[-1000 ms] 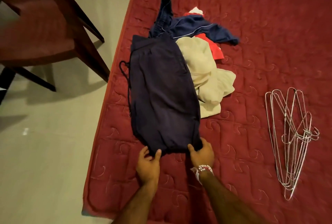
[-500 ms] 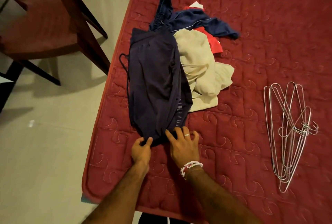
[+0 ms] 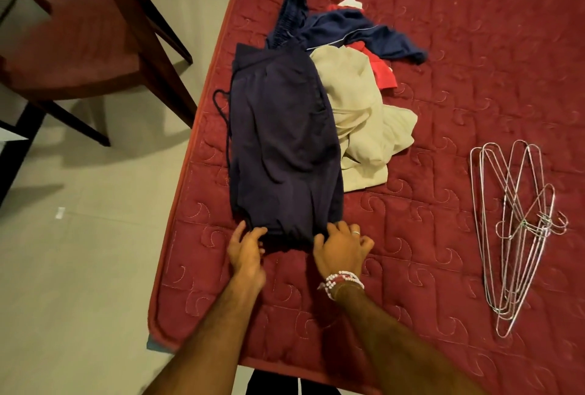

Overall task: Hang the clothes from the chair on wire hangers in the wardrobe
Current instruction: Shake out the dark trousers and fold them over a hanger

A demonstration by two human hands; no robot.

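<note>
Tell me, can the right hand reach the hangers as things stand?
Probably yes: only bare mattress lies between the right hand and the hangers, though that hand is at the trousers' hem.

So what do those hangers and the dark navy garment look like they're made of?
The hangers look like thin bare metal wire, silvery and glossy, twisted at the necks. The dark navy garment is soft matte cloth, maybe a cotton knit judging by its limp folds; the fibre is unclear.

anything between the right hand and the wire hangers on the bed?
Nothing. The head view shows only bare red quilted mattress between the right hand, which holds the navy trousers by the hem, and the wire hangers.
</note>
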